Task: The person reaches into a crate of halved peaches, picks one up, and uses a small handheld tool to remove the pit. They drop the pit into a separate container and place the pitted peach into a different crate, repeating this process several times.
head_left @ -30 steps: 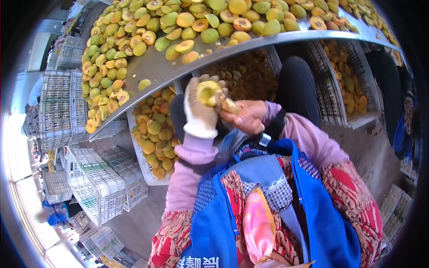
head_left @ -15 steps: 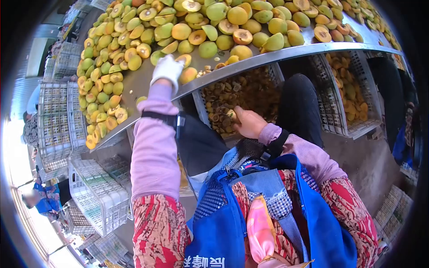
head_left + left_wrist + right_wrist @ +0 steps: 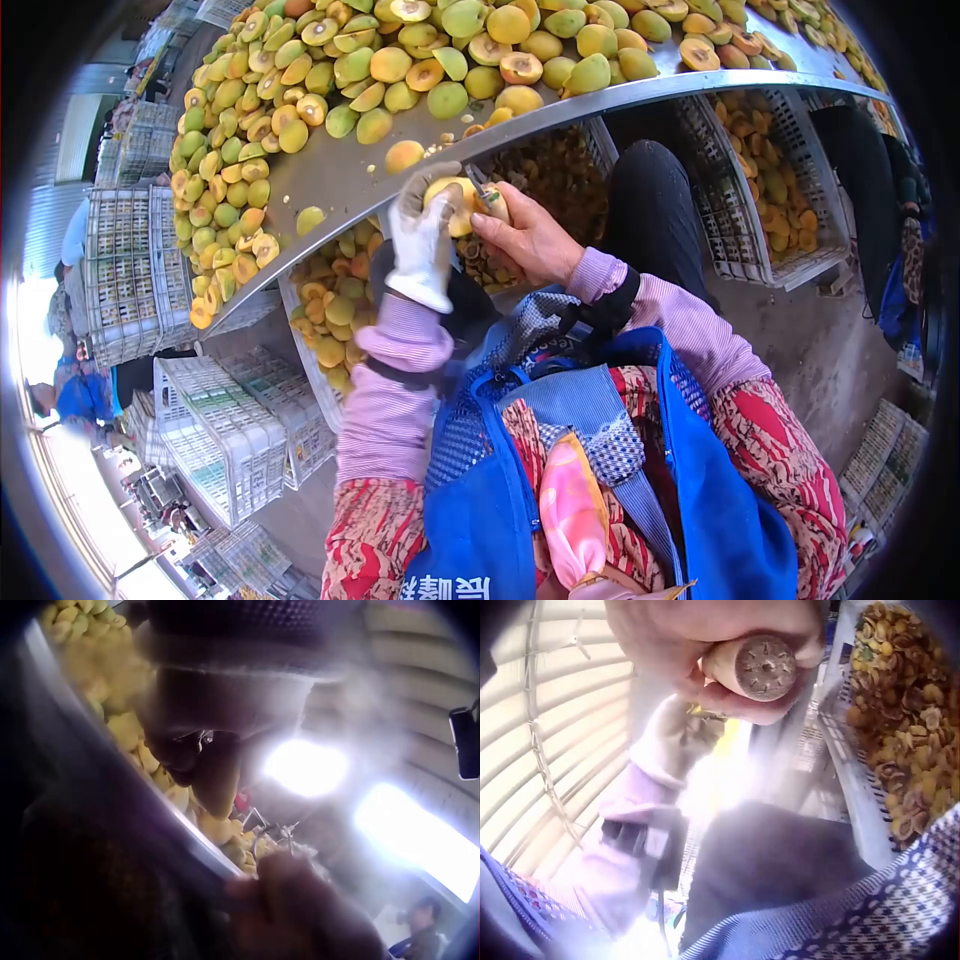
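Yellow fruit [image 3: 447, 207] gripped in gloved left hand [image 3: 420, 245], bare right hand [image 3: 528, 240] just beside, clutching wooden-handled tool [image 3: 493, 205] against it

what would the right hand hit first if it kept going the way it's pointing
Probably the yellow fruit that the gloved left hand grips: the right hand points its tool up-left straight at it, and they look in contact, though depth is hard to judge.
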A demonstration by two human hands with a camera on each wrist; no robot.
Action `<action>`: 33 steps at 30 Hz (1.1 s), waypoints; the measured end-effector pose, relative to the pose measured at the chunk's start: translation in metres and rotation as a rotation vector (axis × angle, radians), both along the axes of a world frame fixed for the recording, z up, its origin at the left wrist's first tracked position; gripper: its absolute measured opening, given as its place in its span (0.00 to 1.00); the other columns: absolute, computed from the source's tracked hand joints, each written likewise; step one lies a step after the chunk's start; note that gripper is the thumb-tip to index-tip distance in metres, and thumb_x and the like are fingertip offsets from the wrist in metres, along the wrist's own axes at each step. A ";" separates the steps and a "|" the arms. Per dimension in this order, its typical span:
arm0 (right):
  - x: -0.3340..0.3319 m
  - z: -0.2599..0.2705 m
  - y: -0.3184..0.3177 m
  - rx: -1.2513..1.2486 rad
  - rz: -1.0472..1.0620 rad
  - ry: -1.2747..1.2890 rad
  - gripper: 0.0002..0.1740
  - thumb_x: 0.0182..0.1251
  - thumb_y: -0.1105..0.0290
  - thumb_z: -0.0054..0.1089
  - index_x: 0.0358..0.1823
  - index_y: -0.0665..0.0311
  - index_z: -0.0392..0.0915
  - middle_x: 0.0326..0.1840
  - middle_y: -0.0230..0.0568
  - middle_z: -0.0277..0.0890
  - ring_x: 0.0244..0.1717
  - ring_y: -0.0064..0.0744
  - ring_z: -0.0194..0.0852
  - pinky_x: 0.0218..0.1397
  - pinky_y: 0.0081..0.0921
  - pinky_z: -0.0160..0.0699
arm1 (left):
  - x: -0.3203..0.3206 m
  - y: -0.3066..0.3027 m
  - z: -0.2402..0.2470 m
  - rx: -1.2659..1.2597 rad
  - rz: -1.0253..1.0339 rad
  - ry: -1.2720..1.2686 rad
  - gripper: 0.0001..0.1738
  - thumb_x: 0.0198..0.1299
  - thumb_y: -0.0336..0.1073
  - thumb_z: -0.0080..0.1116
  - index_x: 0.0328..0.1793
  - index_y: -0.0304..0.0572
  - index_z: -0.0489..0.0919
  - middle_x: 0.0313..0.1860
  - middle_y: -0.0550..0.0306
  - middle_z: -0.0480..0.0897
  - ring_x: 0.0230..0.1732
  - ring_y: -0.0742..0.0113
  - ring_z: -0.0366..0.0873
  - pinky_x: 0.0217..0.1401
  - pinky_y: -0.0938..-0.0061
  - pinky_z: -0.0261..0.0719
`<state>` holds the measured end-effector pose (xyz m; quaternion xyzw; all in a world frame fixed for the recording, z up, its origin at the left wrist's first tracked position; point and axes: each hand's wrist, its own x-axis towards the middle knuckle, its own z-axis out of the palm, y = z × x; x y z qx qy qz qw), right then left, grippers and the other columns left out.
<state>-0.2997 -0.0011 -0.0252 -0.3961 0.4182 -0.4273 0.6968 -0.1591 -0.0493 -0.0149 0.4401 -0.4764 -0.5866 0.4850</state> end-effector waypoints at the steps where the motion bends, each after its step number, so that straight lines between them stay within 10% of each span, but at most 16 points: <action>1: 0.003 0.001 0.003 0.037 0.023 0.003 0.14 0.66 0.61 0.52 0.42 0.62 0.62 0.22 0.30 0.65 0.15 0.16 0.58 0.16 0.17 0.61 | -0.007 0.014 -0.011 0.020 0.120 0.096 0.13 0.59 0.36 0.55 0.45 0.34 0.76 0.37 0.56 0.79 0.37 0.70 0.76 0.41 0.77 0.76; 7: 0.010 -0.041 0.022 -0.038 0.168 0.371 0.19 0.65 0.60 0.52 0.48 0.66 0.62 0.30 0.42 0.72 0.29 0.30 0.72 0.32 0.28 0.72 | -0.008 0.029 -0.047 0.383 0.277 0.372 0.34 0.60 0.64 0.41 0.48 0.36 0.70 0.39 0.50 0.77 0.40 0.58 0.76 0.47 0.64 0.77; 17: 0.009 -0.025 0.016 -0.137 0.257 0.756 0.20 0.59 0.63 0.52 0.43 0.74 0.64 0.38 0.62 0.73 0.44 0.56 0.73 0.48 0.40 0.72 | -0.016 0.030 -0.050 0.310 0.288 0.318 0.35 0.61 0.66 0.35 0.47 0.37 0.70 0.41 0.48 0.77 0.41 0.57 0.77 0.45 0.61 0.79; 27: 0.003 -0.026 0.007 -0.044 0.401 0.593 0.19 0.54 0.65 0.59 0.43 0.71 0.68 0.30 0.53 0.75 0.32 0.43 0.78 0.33 0.32 0.76 | -0.009 0.023 -0.051 0.513 0.218 0.331 0.29 0.62 0.61 0.42 0.35 0.38 0.72 0.29 0.50 0.78 0.29 0.57 0.78 0.32 0.65 0.80; 30: -0.009 -0.025 0.003 0.197 0.506 0.393 0.19 0.56 0.63 0.63 0.45 0.65 0.70 0.19 0.34 0.69 0.11 0.22 0.62 0.12 0.21 0.61 | -0.007 0.021 -0.049 0.491 0.130 0.316 0.26 0.62 0.57 0.46 0.34 0.37 0.73 0.29 0.49 0.78 0.29 0.57 0.78 0.34 0.65 0.79; 33: -0.018 -0.020 0.000 0.284 0.587 0.361 0.17 0.55 0.64 0.63 0.44 0.62 0.71 0.16 0.32 0.66 0.09 0.21 0.59 0.11 0.22 0.59 | -0.005 0.021 -0.052 0.433 0.011 0.281 0.25 0.63 0.55 0.46 0.36 0.36 0.74 0.29 0.49 0.78 0.30 0.57 0.78 0.35 0.66 0.79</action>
